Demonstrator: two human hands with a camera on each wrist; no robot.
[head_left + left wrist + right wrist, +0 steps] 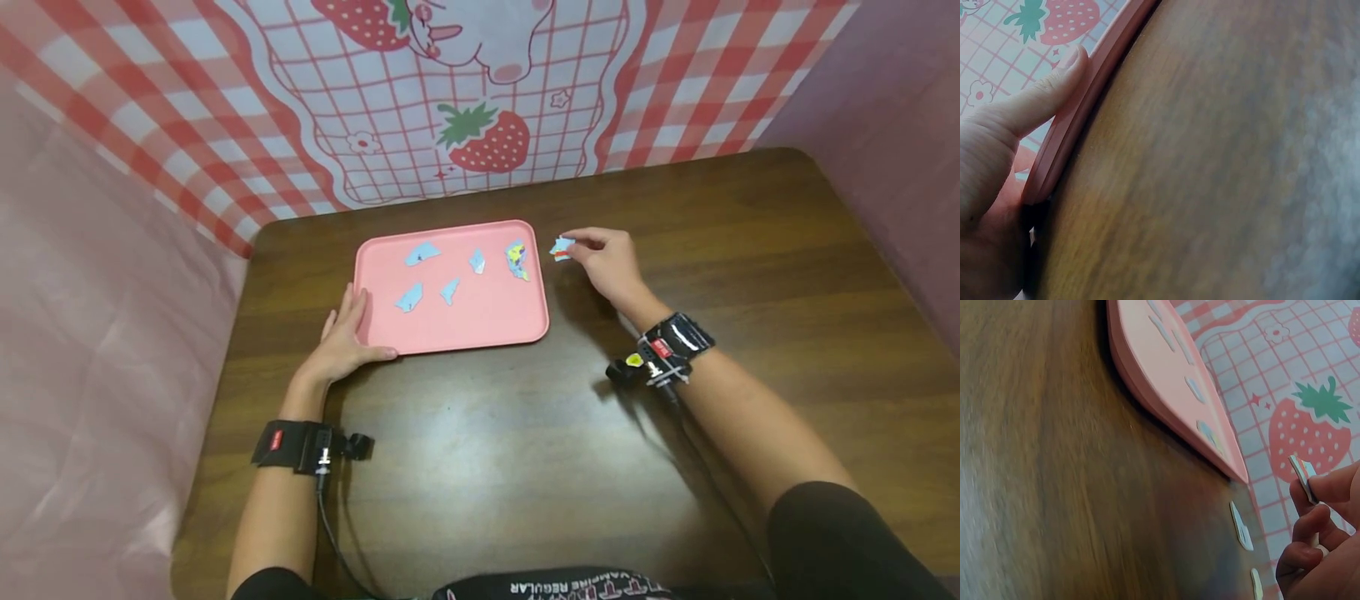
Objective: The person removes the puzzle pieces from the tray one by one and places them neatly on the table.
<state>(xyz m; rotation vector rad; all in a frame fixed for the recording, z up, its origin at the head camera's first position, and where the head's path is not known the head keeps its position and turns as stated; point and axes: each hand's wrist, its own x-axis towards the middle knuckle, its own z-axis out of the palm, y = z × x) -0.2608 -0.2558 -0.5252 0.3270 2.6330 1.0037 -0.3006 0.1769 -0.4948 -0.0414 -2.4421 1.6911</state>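
My left hand (pixel 343 343) rests at the near left corner of a pink tray (pixel 465 329), fingers along its left side and thumb along its front edge. In the left wrist view the thumb (pixel 1054 84) lies straight against the rim. Just past the tray's right side, my right hand (pixel 611 262) pinches a small light-blue flat piece (pixel 562 248) with a red stripe. The right wrist view shows that piece (pixel 1302 477) edge-on between thumb and fingers. Several irregular light-blue pieces (pixel 410 297) lie in the tray, and one (pixel 517 260) has yellow and purple on it.
Two more flat pieces, one white-edged piece (pixel 1241 526) and one slim piece (pixel 1257 584), lie on the brown table (pixel 465 433) near my right hand. A strawberry-print cloth (pixel 480 100) hangs at the back. Cables (pixel 708 471) run from both wrist cameras.
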